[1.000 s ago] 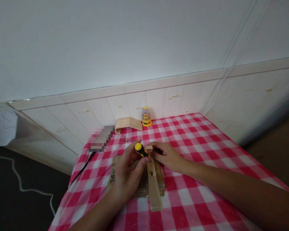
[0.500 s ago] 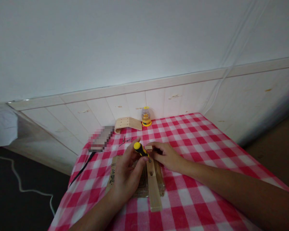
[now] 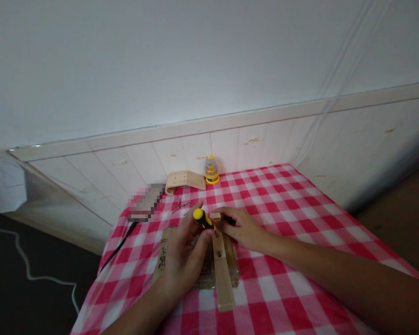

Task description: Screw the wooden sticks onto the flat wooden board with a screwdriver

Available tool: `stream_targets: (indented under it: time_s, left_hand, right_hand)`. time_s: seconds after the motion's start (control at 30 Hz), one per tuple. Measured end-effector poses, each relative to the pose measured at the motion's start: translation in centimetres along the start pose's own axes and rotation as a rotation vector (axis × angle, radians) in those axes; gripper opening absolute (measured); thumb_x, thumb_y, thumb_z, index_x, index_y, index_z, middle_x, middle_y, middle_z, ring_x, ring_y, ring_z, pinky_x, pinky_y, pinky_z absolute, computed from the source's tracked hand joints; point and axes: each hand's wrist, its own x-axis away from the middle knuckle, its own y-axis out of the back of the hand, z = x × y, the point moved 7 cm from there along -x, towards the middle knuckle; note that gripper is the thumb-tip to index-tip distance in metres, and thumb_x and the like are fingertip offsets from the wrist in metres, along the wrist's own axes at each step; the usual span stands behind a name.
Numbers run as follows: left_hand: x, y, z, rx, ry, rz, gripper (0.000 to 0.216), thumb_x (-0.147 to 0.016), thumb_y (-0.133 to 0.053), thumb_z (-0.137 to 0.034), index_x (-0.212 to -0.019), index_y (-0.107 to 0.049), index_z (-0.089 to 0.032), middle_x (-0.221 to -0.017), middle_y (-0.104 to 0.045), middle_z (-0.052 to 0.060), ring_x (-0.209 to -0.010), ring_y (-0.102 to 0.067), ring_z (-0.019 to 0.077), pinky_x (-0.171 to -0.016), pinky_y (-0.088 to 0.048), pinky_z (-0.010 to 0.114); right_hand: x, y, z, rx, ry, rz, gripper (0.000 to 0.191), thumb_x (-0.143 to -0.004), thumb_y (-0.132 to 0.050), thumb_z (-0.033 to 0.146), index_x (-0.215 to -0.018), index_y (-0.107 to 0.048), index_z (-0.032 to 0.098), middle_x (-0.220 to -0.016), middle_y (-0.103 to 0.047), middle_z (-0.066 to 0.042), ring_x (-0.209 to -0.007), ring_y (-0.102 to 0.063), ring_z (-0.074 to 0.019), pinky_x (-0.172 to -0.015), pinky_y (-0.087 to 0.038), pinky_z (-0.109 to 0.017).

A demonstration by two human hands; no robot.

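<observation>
My left hand [image 3: 186, 249] is closed around a yellow-and-black screwdriver [image 3: 203, 219], which leans with its tip at a hole or screw in a wooden bar [image 3: 225, 284]. A second dark hole shows farther down the bar. At the bar's far end, the fingers of my right hand [image 3: 242, 228] are bent against the wood and grip it, close to a small raised wooden block [image 3: 215, 216]. Beneath the bar lies a flat brown package [image 3: 160, 265] with dark printing, partly covered by my left hand.
Several small screws [image 3: 182, 204] lie beyond my left hand. At the wall stand a curved wooden piece [image 3: 186, 180] with holes and a clear container [image 3: 212, 170] with a yellow base. A blurred-out flat object [image 3: 147, 203] with a black strap rests at left on the checked tablecloth [image 3: 286, 204].
Both hands keep their hold on the screwdriver and the bar. The screwdriver's handle has tilted very slightly; otherwise the scene looks almost the same.
</observation>
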Motion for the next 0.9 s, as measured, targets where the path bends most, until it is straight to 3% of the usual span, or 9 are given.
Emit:
stream_targets:
  time_s: [0.17, 0.33, 0.57, 0.67, 0.9]
  left_hand:
    - [0.1, 0.2, -0.2, -0.095, 0.006, -0.026, 0.068, -0.095, -0.068, -0.029, -0.157, -0.041, -0.027, -0.118, -0.075, 0.01, -0.111, -0.073, 0.025, -0.1, -0.059, 0.042]
    - [0.3, 0.4, -0.9, -0.208, -0.054, -0.055, 0.047, -0.093, -0.07, -0.031, -0.139, -0.062, -0.025, -0.11, -0.077, 0.01, -0.104, -0.076, 0.0257, -0.094, -0.062, 0.041]
    - [0.8, 0.4, 1.8, -0.19, -0.07, -0.037, 0.045, -0.092, -0.071, -0.037, -0.136, -0.067, -0.027, -0.13, -0.074, 0.012, -0.119, -0.072, 0.029, -0.098, -0.062, 0.039]
    - [0.9, 0.7, 2.9, -0.209, -0.064, -0.087, 0.046, -0.094, -0.068, -0.04, -0.137, -0.066, -0.025, -0.134, -0.072, 0.014, -0.12, -0.071, 0.03, -0.102, -0.06, 0.041]
    - [1.0, 0.6, 2.6, -0.232, -0.111, -0.001, 0.047, -0.094, -0.068, -0.031, -0.141, -0.063, -0.027, -0.138, -0.069, 0.014, -0.124, -0.069, 0.0292, -0.104, -0.059, 0.042]
  right_hand:
    - [0.0, -0.1, -0.2, -0.08, -0.025, 0.005, 0.014, -0.092, -0.063, 0.024, -0.097, -0.074, 0.017, -0.09, -0.076, -0.004, -0.082, -0.068, -0.0195, -0.075, -0.052, -0.03]
    - [0.1, -0.2, -0.5, -0.111, -0.059, -0.007, 0.017, -0.092, -0.066, 0.032, -0.099, -0.076, 0.02, -0.084, -0.076, -0.004, -0.085, -0.069, -0.0223, -0.079, -0.056, -0.034]
    - [0.2, 0.1, -0.8, -0.105, -0.059, -0.055, 0.023, -0.09, -0.067, 0.034, -0.106, -0.079, 0.022, -0.089, -0.077, -0.006, -0.084, -0.072, -0.0262, -0.08, -0.059, -0.04]
    - [0.2, 0.1, -1.1, -0.105, -0.07, -0.055, 0.022, -0.089, -0.068, 0.035, -0.105, -0.079, 0.024, -0.086, -0.077, -0.007, -0.082, -0.072, -0.0282, -0.077, -0.059, -0.041]
    - [0.0, -0.1, -0.8, -0.143, -0.05, -0.035, 0.027, -0.09, -0.066, 0.04, -0.104, -0.078, 0.022, -0.095, -0.079, -0.01, -0.087, -0.073, -0.0286, -0.084, -0.058, -0.043]
